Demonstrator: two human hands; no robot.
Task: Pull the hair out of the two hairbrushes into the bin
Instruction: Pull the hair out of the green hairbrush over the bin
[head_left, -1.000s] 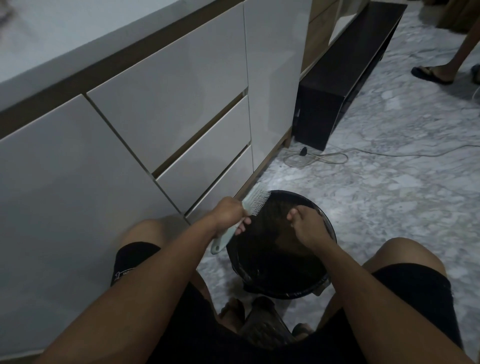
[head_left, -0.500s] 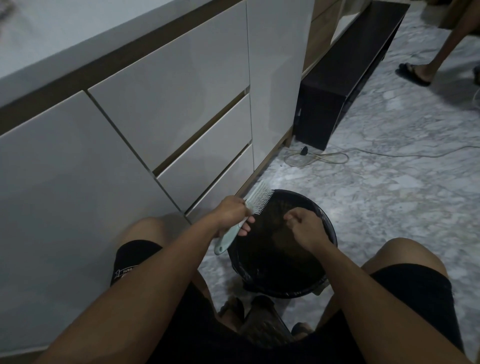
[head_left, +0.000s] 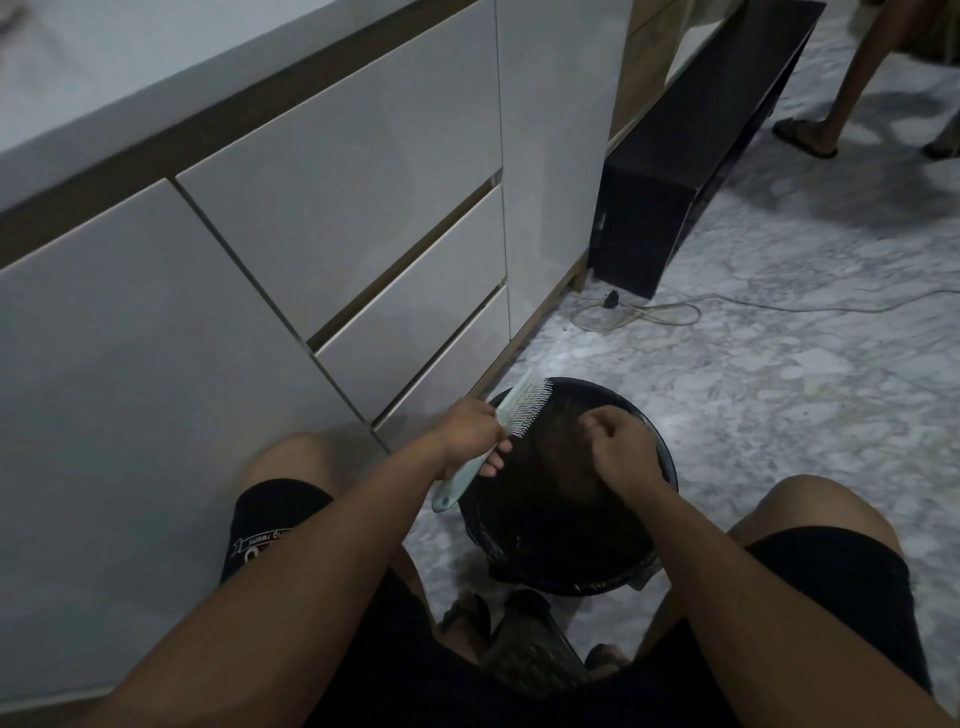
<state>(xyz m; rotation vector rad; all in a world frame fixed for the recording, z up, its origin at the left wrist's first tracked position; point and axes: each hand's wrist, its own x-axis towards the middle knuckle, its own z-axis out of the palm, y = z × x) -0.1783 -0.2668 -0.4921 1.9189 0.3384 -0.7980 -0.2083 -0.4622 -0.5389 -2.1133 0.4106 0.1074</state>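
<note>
My left hand (head_left: 470, 434) grips a pale green hairbrush (head_left: 511, 410) by the neck, bristles facing right over the left rim of a round black bin (head_left: 660, 551) on the floor between my knees. My right hand (head_left: 621, 452) hovers over the bin's opening with its fingers pinched together; whether hair is between them is too dark to tell. A second dark brush-like object (head_left: 524, 649) lies at my feet, partly hidden by my legs.
White glossy drawers and cabinet doors (head_left: 363, 234) run along the left. A black low unit (head_left: 691, 171) stands beyond, with a pale cable (head_left: 649, 312) coiled on the marble floor. Another person's leg and sandalled foot (head_left: 810, 135) are at the top right.
My right hand rose slightly from inside the bin toward the brush head, fingers closing into a pinch. The brush tilted up a little. The other person's foot stepped left.
</note>
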